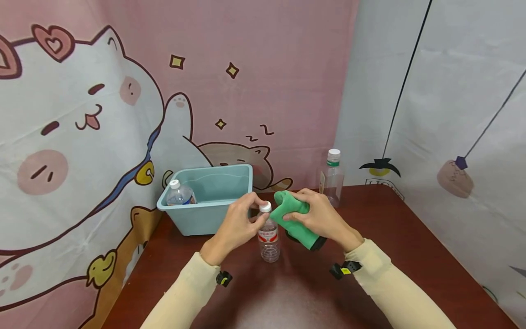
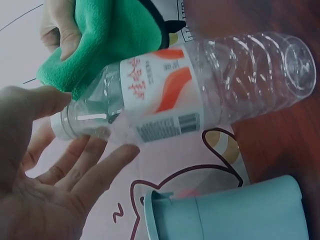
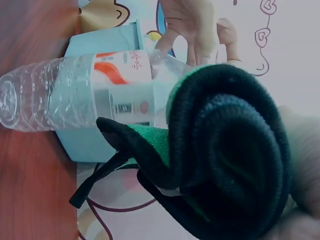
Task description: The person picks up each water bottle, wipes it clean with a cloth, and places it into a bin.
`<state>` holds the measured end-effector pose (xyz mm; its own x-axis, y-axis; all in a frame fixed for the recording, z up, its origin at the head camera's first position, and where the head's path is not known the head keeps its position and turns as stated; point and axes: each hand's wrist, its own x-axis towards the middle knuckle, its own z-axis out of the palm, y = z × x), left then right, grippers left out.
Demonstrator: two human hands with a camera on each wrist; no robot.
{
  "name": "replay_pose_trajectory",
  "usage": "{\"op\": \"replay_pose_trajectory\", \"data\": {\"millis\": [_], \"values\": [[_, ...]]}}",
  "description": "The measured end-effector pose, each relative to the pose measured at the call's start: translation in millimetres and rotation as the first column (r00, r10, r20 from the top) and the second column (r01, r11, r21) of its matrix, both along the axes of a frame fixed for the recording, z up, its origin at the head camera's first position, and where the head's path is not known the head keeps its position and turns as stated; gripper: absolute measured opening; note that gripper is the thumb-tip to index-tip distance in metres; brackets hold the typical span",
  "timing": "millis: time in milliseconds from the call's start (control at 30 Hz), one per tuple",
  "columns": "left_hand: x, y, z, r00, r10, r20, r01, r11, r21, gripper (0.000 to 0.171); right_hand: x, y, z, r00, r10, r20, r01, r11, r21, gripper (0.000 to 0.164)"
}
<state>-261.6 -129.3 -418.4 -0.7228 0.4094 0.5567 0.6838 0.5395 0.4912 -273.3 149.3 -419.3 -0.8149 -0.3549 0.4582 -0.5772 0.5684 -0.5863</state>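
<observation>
A clear plastic bottle (image 1: 269, 250) with a white cap and a red-and-white label stands upright at mid-table; whether its base touches the table I cannot tell. My left hand (image 1: 238, 223) pinches it at the cap and neck between thumb and fingers, the other fingers spread in the left wrist view. Just right of the bottle, my right hand (image 1: 322, 217) grips a bunched green cloth (image 1: 302, 230) with black edging. The cloth (image 2: 107, 37) lies against the bottle's shoulder in the left wrist view. In the right wrist view, the rolled cloth (image 3: 225, 95) hides the bottle's top.
A light blue plastic bin (image 1: 205, 214) stands behind and to the left, with a white-capped bottle (image 1: 179, 195) inside. Another clear bottle (image 1: 332, 180) with a white cap and green neck band stands at the back right. Printed curtains border the brown table (image 1: 394, 256).
</observation>
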Motion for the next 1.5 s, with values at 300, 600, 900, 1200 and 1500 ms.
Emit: {"op": "replay_pose_trajectory", "data": {"millis": [300,600,900,1200,1500], "values": [[-0.5,4,-3.9,0.999,0.051,-0.002,-0.051,0.997,0.06,0.035,-3.1,10,-2.7,0.999,-0.038,-0.009,0.038,0.999,-0.012,0.068],[3.1,-1,-4.9,0.998,0.019,0.068,-0.023,0.998,0.066,0.041,-3.7,13,-6.0,0.999,-0.045,-0.011,0.045,0.999,-0.001,0.082],[5.7,-6,-0.6,0.996,0.02,0.085,-0.024,0.999,0.048,0.039,-9.0,4,-12.7,0.997,0.077,0.03,-0.076,0.995,-0.058,0.065],[5.1,-7,1.1,0.998,-0.005,0.064,0.003,0.999,0.041,0.038,-4.7,-19,-26.0,0.961,0.26,0.093,-0.261,0.965,0.0,0.044],[1.9,-9,-1.4,0.999,-0.018,0.046,0.016,0.999,0.04,0.037,-6.0,-27,-40.0,0.95,0.28,0.137,-0.285,0.958,0.016,0.066]]}}
